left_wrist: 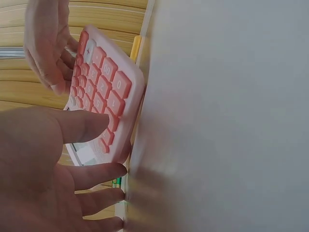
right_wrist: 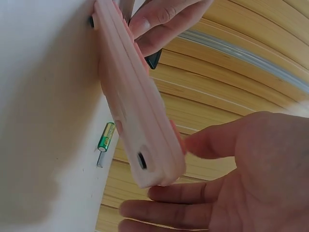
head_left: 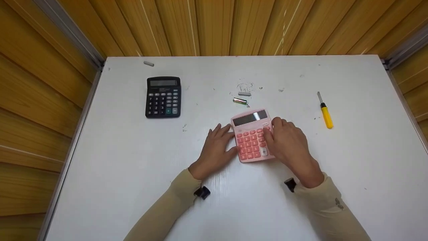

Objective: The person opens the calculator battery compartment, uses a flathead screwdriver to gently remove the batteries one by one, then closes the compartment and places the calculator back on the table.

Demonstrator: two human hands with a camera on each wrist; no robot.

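Note:
A pink calculator (head_left: 248,135) with its keys facing up is tilted, its right side raised off the white table. My right hand (head_left: 289,142) pinches that raised side, thumb over the keys and fingers at the edge. At the other side, my left hand (head_left: 215,150) touches the calculator with its fingers extended and spread, the thumb over the keys in the left wrist view. A green and gold battery (right_wrist: 106,137) lies on the table just beyond the calculator. Behind that battery is a small grey cylinder (head_left: 244,94). The calculator's underside is mostly hidden.
A black calculator (head_left: 163,103) lies face up to the left. Another grey cylinder (head_left: 148,63) is near the table's back left corner. On the right lies a screwdriver (head_left: 326,115) with a yellow handle. Wood-patterned panels (head_left: 214,26) stand around the white table (head_left: 117,160).

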